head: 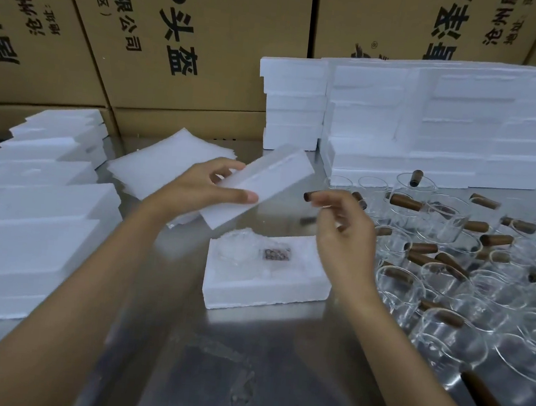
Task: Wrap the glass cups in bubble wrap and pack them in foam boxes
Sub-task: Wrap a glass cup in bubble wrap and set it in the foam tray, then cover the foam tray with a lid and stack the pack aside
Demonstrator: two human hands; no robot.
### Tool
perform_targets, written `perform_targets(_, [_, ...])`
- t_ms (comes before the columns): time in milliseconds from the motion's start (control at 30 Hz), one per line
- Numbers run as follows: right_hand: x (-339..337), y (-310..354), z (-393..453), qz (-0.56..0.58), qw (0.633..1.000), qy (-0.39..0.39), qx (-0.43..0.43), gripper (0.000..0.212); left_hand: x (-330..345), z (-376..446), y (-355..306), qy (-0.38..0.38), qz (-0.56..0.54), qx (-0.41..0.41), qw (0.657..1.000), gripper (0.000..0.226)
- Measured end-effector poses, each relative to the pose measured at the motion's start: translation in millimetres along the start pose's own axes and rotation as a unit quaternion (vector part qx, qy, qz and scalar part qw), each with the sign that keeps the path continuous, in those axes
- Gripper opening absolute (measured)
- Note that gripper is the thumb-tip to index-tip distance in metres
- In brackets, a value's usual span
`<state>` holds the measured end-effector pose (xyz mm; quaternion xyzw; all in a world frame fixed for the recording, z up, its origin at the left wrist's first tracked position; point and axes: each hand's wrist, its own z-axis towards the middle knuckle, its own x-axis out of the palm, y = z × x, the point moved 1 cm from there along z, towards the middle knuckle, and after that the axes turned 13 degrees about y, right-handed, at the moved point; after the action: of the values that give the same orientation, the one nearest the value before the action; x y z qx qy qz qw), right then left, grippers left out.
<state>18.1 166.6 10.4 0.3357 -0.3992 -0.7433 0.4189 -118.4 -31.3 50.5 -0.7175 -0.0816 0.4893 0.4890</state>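
Left hand [196, 186]: at centre frame, gripping a foam lid [261, 187] by its near long edge, thumb on top and fingers beneath; the lid is tilted and held off the table. Right hand [344, 229]: at 3 o'clock of the lid, just beside it, fingers loosely curled and holding nothing, a little blurred. Foam box [265, 289]: at 6 o'clock of the lid, lying flat on the table [275, 383], open at the top. Wrapped cup [255, 254]: inside the box recess, covered in bubble wrap, a dark handle showing through. Wrap sheets [162, 166]: a loose stack at 10 o'clock of the box, partly behind the left hand. Glass cups [465, 280]: many, unwrapped, with brown handles, crowded on the table from 2 to 4 o'clock of the box; several lie on their sides. Closed boxes [28, 232]: stacked rows along the table's 9 o'clock side. Foam stack [431, 120]: a tall pile at 1 o'clock, behind the cups. Cartons [177, 46]: brown, printed with black characters, standing along the 12 o'clock side behind everything.
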Motion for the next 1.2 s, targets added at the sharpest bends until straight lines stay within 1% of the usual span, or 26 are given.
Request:
perform_targets(100, [-14.1,3.2,4.2,0.051,0.994,-0.093,0.003,0.026,-15.7,-32.0,-31.0,0.062,0.055,0.006,0.996,0.069])
perform_targets(200, [-22.4,5.5,6.2,0.071,0.986,-0.147,0.012,0.023,-3.2,-54.1,-47.0,0.092,0.107,0.016,0.990,0.075])
perform_targets(300, [-23.3,7.4,6.3,0.075,0.983,-0.167,0.013,0.023,21.5,-59.2,-45.0,0.098,0.163,0.022,0.981,0.085])
perform_targets(367, [-22.2,7.1,5.8,0.072,0.983,-0.169,0.024,0.022,35.2,-55.1,-38.6,0.099,0.190,0.013,0.977,0.085])
perform_targets(467, [-20.7,4.9,5.3,0.066,0.984,-0.160,0.029,0.022,45.6,-49.3,-25.5,0.100,0.200,-0.003,0.975,0.085])
perform_targets(633, [-15.7,0.7,5.1,0.066,0.989,-0.132,0.032,0.026,46.6,-46.8,-8.2,0.115,0.162,-0.012,0.980,0.081])
perform_targets(733, [-9.3,0.9,2.4,0.067,0.992,-0.110,0.015,0.027,45.6,-46.7,-0.2,0.113,0.133,-0.010,0.985,0.082])
perform_targets(800, [-3.8,1.4,0.4,0.062,0.994,-0.087,0.008,0.027,44.2,-46.0,2.5,0.114,0.135,-0.006,0.984,0.082])
perform_targets(900, [5.4,-2.4,-3.1,0.037,0.999,-0.015,0.035,0.027,43.0,-46.0,3.6,0.123,0.139,-0.013,0.983,0.082])
perform_targets(1000, [13.2,-9.9,-7.3,-0.050,0.991,0.105,0.068,0.034,43.3,-46.1,5.4,0.120,0.142,-0.012,0.982,0.084])
perform_targets(1033, [13.6,-12.2,-7.1,-0.082,0.985,0.133,0.074,0.034,44.1,-46.2,5.4,0.120,0.146,-0.010,0.982,0.085])
perform_targets(1100, [12.4,-14.5,-5.6,-0.116,0.975,0.166,0.086,0.034,46.0,-47.3,3.9,0.126,0.152,-0.006,0.980,0.085])
perform_targets(1200, [12.1,-13.8,-5.2,-0.114,0.973,0.174,0.103,0.034,45.3,-49.6,1.3,0.127,0.134,-0.006,0.983,0.085])
